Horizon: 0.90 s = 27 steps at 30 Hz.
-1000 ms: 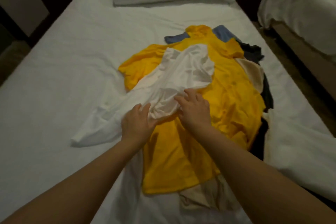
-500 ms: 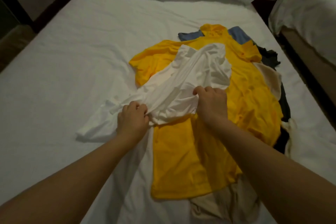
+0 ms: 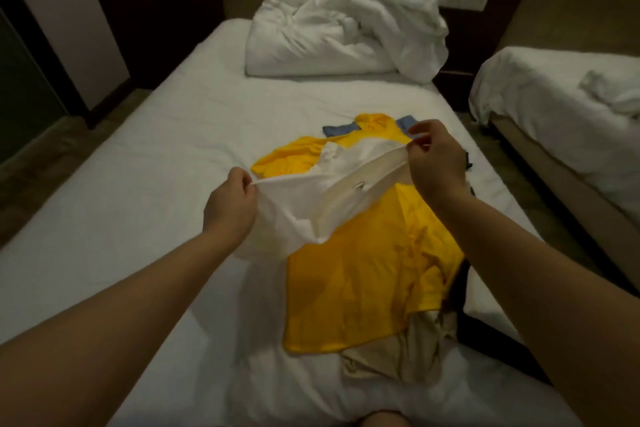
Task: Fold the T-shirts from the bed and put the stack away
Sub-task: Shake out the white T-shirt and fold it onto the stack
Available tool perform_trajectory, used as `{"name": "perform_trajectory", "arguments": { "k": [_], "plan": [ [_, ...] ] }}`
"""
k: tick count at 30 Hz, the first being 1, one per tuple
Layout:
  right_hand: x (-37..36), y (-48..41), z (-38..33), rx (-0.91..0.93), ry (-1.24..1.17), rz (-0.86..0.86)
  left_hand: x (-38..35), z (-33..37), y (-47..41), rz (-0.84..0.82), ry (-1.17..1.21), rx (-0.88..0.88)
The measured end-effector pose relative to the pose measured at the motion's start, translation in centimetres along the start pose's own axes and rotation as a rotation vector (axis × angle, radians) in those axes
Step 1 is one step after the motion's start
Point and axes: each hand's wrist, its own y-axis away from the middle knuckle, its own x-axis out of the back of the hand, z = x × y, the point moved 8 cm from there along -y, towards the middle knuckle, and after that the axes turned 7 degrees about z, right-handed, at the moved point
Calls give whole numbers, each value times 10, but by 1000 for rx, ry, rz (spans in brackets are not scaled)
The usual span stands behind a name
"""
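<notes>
A white T-shirt (image 3: pixel 311 204) hangs stretched in the air between my two hands, above the pile. My left hand (image 3: pixel 230 206) pinches its left edge. My right hand (image 3: pixel 434 158) pinches the other end, higher and farther away. Beneath it a yellow T-shirt (image 3: pixel 367 281) lies spread on the bed (image 3: pixel 138 184). A blue garment (image 3: pixel 337 129) peeks out at the pile's far end, a beige one (image 3: pixel 391 360) at the near end, and a dark one (image 3: pixel 464 291) along the right side.
A crumpled white duvet and pillow (image 3: pixel 346 28) are heaped at the head of the bed. A second bed (image 3: pixel 561 107) stands to the right across a narrow floor gap. Dark wall panels and a door stand to the left.
Both hands gripped the white T-shirt on the pile, then lifted it and pulled it apart in the air. The camera view tilted up toward the head of the bed.
</notes>
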Motion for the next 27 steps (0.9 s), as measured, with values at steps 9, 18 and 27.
{"name": "perform_trajectory", "arguments": {
  "k": [9, 18, 27],
  "plan": [
    [96, 23, -102, 32, -368, 0, 77, 136, 57, -129, 211, -331],
    [209, 78, -180, 61, -658, -327, 165, 310, 152, -465, 552, -630],
    [326, 112, -217, 283, -290, -356, 177, 380, 218, -881, 635, -560]
  ]
}}
